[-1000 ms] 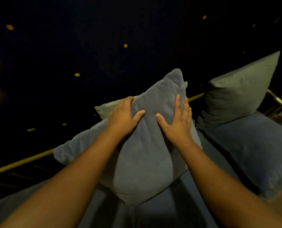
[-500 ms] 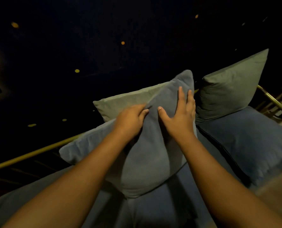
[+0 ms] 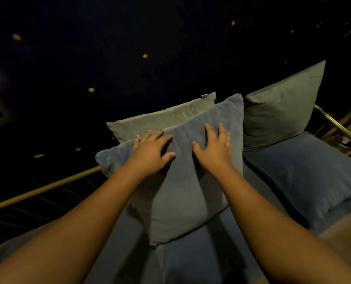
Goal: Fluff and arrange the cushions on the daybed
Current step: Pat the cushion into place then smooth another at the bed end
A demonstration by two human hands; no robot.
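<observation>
A blue cushion (image 3: 180,197) stands tilted on the daybed mattress (image 3: 191,261), leaning back on a pale green cushion (image 3: 160,119) behind it. My left hand (image 3: 150,152) lies flat on its upper left face with fingers spread. My right hand (image 3: 213,148) presses flat on its upper right face. Neither hand grips the fabric. To the right, a second green cushion (image 3: 281,107) stands upright against the rail, and another blue cushion (image 3: 306,173) lies flat in front of it.
A brass rail (image 3: 41,189) runs along the daybed's back on the left, and another rail section (image 3: 338,128) borders the right end. Beyond the rail it is dark with small orange lights. A tan surface (image 3: 342,238) shows at the lower right.
The blue cushion has been pushed back and more upright against the pale green cushion, which shows more now. Both hands have shifted with it and flattened on its face.
</observation>
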